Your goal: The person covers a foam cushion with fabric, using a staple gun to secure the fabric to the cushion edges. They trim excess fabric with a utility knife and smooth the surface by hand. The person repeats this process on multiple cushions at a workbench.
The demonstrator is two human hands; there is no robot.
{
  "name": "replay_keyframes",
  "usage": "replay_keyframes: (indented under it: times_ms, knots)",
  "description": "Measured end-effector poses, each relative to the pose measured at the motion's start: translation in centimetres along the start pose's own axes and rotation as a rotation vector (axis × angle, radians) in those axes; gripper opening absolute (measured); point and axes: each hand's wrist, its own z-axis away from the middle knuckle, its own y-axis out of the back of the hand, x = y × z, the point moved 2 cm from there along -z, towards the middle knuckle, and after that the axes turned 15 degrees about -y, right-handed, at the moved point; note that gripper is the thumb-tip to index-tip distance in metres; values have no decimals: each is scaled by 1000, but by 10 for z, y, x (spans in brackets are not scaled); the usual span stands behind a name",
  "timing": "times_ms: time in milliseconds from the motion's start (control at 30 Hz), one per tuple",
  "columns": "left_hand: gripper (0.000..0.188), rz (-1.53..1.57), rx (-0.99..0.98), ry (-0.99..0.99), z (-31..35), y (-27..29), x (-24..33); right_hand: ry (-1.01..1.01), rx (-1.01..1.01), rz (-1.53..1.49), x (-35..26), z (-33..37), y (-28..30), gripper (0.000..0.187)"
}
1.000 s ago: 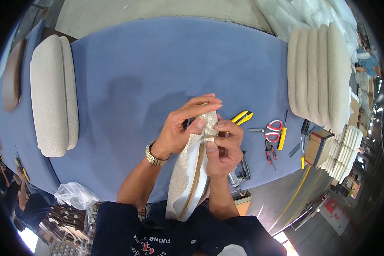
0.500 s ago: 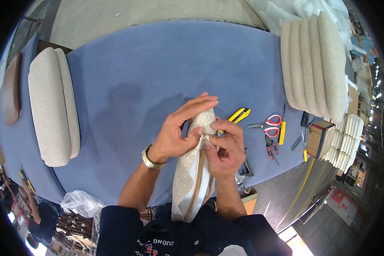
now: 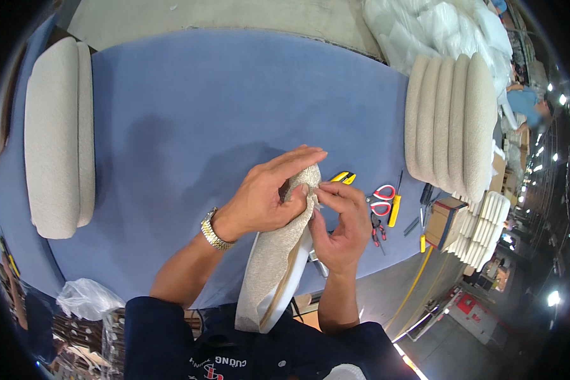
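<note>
A beige fabric-covered cushion pad (image 3: 266,272) stands on edge between my hands, its near end against my shirt. Along its right side the cover gapes, showing white padding and a tan edging strip (image 3: 289,269). My left hand (image 3: 269,193) wraps the far end, fingers over the top and thumb pressing near the opening. With thumb and fingers closed, my right hand (image 3: 343,221) pinches the cover's edge beside that thumb. Just beyond my right hand lies a yellow utility knife (image 3: 344,178), partly hidden.
On the blue table (image 3: 171,95), beige pads stand left (image 3: 54,139) and right (image 3: 453,120). Red-handled scissors (image 3: 382,201), pliers (image 3: 377,229), a yellow-handled screwdriver (image 3: 394,211) and a cardboard box (image 3: 445,221) lie to the right. Clear plastic (image 3: 88,299) hangs at the near left.
The whole view has shifted, with the tools and left pads now further left. The cushion leans a little more, and its opening faces further right. Both hands keep their hold.
</note>
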Motion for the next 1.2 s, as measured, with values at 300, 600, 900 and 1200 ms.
replay_keyframes:
  times_ms: [300, 600, 900, 1200]
  knots:
    - [72, -9, 35, 55, 5, 3, 7, -603, -150, 133, 97, 110, 38, 56]
    - [62, -48, 183, 23, 9, -19, 14, -486, -128, 701, 155, 201, 22, 87]
    - [71, -25, 150, 64, 11, -22, 15, -976, -184, -67, 155, 156, 75, 90]
    - [77, -56, 112, 34, 10, -27, 15, -181, -417, 383, -28, -9, 126, 62]
